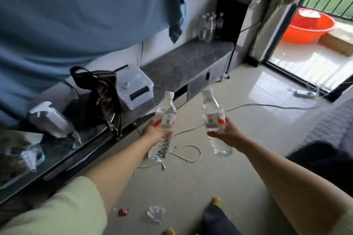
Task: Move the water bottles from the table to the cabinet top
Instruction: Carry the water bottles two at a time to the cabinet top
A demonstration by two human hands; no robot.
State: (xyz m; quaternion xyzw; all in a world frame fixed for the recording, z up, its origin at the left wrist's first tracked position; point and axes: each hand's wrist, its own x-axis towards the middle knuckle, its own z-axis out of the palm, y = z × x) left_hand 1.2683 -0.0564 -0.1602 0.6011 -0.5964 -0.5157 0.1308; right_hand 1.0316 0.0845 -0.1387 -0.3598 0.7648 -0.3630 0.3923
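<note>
Here, the left hand (155, 131) grips one water bottle (163, 120) at mid-body; the right hand (227, 132) grips another bottle (213, 114), both above the tiled floor (248, 120) beside the cabinet top (183, 61).

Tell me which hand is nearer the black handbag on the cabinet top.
Left. The left hand, gripping a water bottle, is just right of the black handbag. The right hand, gripping the other bottle, is farther right, over the floor.

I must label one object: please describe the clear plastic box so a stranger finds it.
Follow the long dark cabinet top along the wall. The clear plastic box sits there beside the black handbag. Unlike its neighbours, it is see-through with a black handle.
</note>
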